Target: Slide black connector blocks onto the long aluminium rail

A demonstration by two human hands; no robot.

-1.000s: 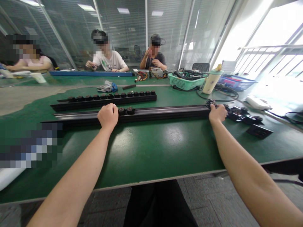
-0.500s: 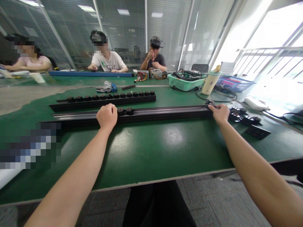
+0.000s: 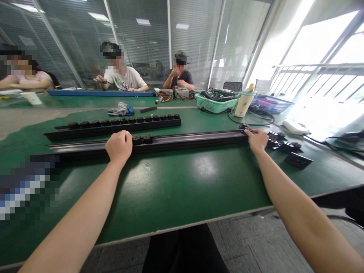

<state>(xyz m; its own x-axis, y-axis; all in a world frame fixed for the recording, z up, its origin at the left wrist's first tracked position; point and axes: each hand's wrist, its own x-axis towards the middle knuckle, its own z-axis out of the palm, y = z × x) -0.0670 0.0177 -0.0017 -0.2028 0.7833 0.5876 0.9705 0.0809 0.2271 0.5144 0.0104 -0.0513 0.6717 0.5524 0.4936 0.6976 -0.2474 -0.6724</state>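
A long black rail (image 3: pixel 193 140) with a shiny grey channel lies across the table in front of me. My left hand (image 3: pixel 119 147) is closed over its left part, fingertips hidden behind it. Two black round parts (image 3: pixel 142 139) sit in the channel just right of that hand. At the rail's right end, my right hand (image 3: pixel 257 139) grips with thumb and fingers, close to a small black part (image 3: pixel 243 126). Behind lies a second black rail (image 3: pixel 119 127), fitted with a row of similar round parts.
Loose black parts (image 3: pixel 284 142) and a flat black plate (image 3: pixel 298 160) lie at right. Further back are a green basket (image 3: pixel 217 104) of cables, a cream bottle (image 3: pixel 243 104) and grey-blue gloves (image 3: pixel 121 109). Several people sit across the table behind a long blue bar (image 3: pixel 99 93).
The view has turned slightly, so everything sits further left. Both hands keep their places on the rail. A co-worker in a white shirt has raised one hand with a thin dark object.
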